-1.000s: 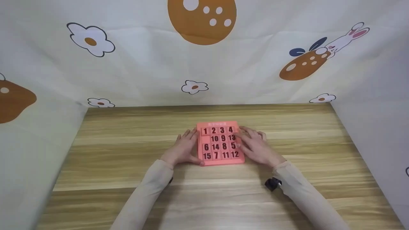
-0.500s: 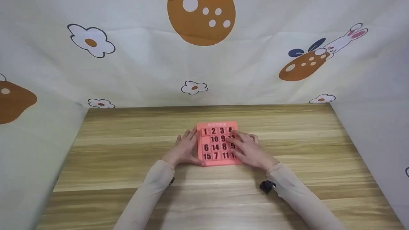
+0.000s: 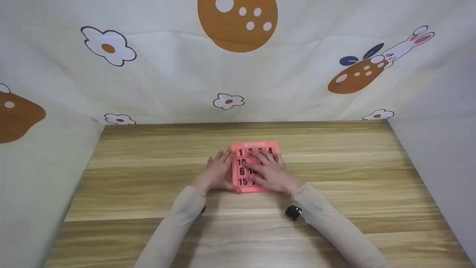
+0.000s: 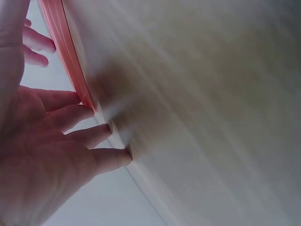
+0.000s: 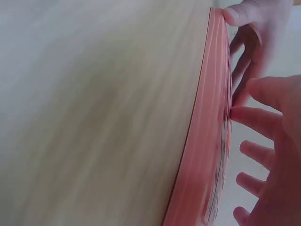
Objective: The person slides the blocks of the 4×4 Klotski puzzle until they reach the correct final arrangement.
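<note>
A pink number slide puzzle (image 3: 238,144) lies flat on the table, its black-numbered tiles set in a frame. My left hand (image 3: 214,175) rests along its left edge, thumb at the near left corner. In the left wrist view, straight fingertips touch the pink frame (image 4: 70,52) and the tabletop. My right hand (image 3: 275,175) reaches over the puzzle from the right, fingers extended, a fingertip by the 10 tile (image 3: 240,162). That tile sits under the 1, with a bare slot to its right. One right finger (image 5: 256,117) touches the tiles; several tiles are hidden beneath this hand.
The wood-grain table (image 3: 148,160) stretches around the puzzle on all sides. Pale curtains (image 3: 171,74) printed with flowers and orange shapes stand at the back and both sides. A dark wrist camera (image 3: 293,212) hangs below the right sleeve.
My right hand has moved left from the puzzle's right edge across the tiles. The 10 tile has slid one place left, and the bare slot is now right of it. The left hand stays put.
</note>
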A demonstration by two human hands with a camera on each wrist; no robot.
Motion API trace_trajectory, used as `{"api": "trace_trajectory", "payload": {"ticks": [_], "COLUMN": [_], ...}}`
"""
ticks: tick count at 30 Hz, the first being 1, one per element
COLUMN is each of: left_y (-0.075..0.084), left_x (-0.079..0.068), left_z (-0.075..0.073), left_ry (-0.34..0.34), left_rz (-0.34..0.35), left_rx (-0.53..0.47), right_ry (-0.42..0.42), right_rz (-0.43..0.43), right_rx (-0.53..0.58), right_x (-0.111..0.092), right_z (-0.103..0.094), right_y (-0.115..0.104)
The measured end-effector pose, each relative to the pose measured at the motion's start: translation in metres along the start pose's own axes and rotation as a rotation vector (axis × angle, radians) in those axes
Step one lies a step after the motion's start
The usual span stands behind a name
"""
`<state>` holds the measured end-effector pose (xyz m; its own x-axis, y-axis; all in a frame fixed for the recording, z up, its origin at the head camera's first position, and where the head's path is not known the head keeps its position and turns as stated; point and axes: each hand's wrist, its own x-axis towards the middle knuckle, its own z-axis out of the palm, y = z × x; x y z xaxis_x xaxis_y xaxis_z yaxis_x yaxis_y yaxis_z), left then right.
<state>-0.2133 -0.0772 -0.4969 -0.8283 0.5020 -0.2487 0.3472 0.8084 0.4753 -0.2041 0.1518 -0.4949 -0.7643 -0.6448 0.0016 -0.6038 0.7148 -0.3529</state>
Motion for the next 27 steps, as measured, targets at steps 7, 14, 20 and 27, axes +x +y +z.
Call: {"api": "trace_trajectory", "payload": {"ticks": [7,14,20,27], "left_y": [0.002,0.001,0.001,0.001], "left_x": [0.0,0.0,0.002,0.0], "left_z": [0.0,0.0,0.002,0.0], "left_ry": [-0.016,-0.014,-0.017,-0.012], "left_rz": [-0.008,-0.025,-0.018,-0.021], "left_rx": [-0.015,-0.026,-0.026,-0.007], "right_ry": [0.206,0.096,0.128,0.268], "right_rz": [0.111,0.07,0.086,0.249], "right_rx": [-0.043,0.009,-0.024,-0.101], "right_x": [-0.012,-0.016,-0.019,-0.031], "right_z": [-0.006,-0.004,-0.006,-0.01], "right_y": [0.013,0.012,0.015,0.025]}}
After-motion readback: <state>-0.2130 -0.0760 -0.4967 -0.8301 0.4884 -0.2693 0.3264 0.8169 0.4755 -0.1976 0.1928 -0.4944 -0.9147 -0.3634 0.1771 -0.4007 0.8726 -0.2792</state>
